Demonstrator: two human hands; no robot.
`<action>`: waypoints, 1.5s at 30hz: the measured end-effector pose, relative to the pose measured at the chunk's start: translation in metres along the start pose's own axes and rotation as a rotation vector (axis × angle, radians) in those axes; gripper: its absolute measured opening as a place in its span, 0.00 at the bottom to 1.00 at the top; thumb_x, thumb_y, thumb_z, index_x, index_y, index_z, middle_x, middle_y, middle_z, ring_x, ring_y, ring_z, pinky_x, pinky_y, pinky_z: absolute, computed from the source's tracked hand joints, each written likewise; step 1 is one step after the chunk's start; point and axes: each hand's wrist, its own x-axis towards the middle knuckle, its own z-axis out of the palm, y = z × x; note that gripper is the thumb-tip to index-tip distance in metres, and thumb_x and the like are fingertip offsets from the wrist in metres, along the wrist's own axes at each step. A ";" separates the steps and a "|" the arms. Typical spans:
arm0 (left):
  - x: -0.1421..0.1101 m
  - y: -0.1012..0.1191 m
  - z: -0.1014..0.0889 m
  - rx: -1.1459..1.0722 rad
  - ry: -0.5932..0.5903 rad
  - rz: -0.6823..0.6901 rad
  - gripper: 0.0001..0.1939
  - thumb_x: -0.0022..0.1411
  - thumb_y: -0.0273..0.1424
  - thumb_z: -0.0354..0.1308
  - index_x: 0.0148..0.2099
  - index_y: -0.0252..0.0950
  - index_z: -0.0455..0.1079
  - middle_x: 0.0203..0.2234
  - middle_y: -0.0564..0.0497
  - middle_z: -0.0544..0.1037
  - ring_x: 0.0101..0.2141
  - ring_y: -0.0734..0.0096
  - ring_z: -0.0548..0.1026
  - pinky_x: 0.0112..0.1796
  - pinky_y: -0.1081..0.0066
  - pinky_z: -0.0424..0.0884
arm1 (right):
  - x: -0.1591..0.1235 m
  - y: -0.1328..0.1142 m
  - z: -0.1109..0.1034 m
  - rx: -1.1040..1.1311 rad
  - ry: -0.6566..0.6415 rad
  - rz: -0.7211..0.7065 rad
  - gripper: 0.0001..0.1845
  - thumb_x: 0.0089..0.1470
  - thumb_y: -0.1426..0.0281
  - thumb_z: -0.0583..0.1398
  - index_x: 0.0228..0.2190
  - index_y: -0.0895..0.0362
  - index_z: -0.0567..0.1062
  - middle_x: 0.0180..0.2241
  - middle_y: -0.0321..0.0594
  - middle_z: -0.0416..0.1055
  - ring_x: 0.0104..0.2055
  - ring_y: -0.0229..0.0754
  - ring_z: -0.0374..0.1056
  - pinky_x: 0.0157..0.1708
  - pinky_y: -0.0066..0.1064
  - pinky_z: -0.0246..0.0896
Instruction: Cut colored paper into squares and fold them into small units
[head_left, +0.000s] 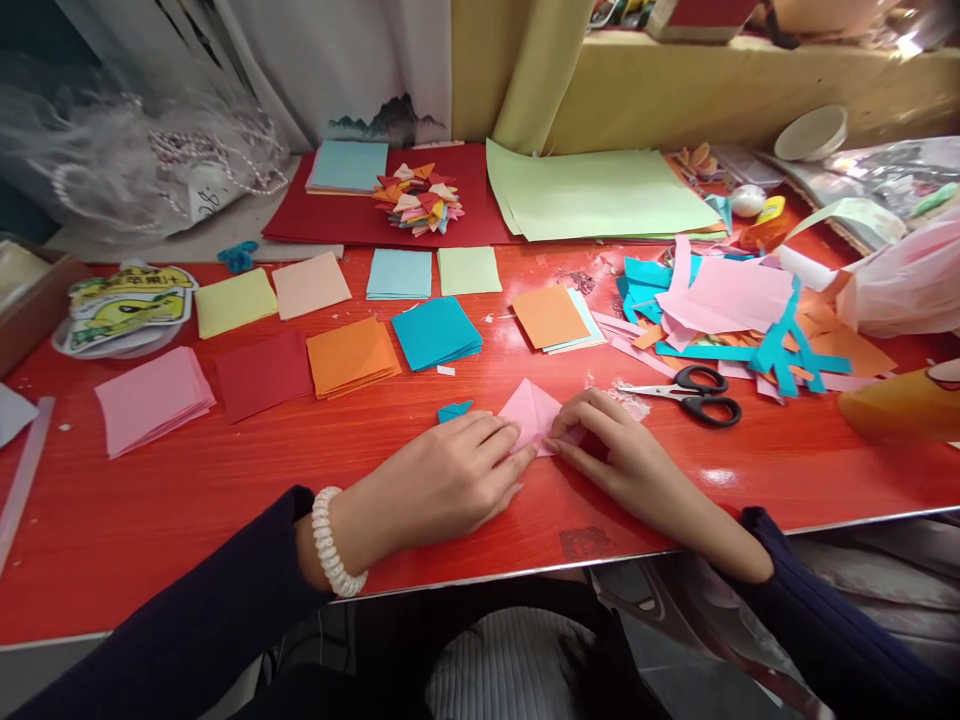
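A small square of pink origami paper lies on the red table, creased down the middle and partly folded. My left hand, with a white coil band at the wrist, is closed on the paper's left side, fingertips pressing it down. At the lower right edge, my right hand pinches the paper between thumb and fingers. The fingers hide the lower corners. A small folded blue paper piece sits just beyond my left hand. To the right of my right hand rest black-handled scissors, their blades pointing left.
Stacks of square paper, including blue, orange, red and pink, line the table. Cut scraps pile up at right. Behind are a multicoloured folded-paper ring and large green sheets.
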 end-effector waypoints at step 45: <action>0.009 -0.001 -0.002 0.008 -0.030 -0.047 0.15 0.66 0.30 0.42 0.47 0.29 0.67 0.37 0.44 0.72 0.38 0.63 0.68 0.39 0.63 0.68 | -0.001 0.004 0.003 -0.040 -0.018 0.039 0.03 0.56 0.73 0.54 0.31 0.55 0.62 0.32 0.41 0.63 0.33 0.41 0.59 0.32 0.34 0.59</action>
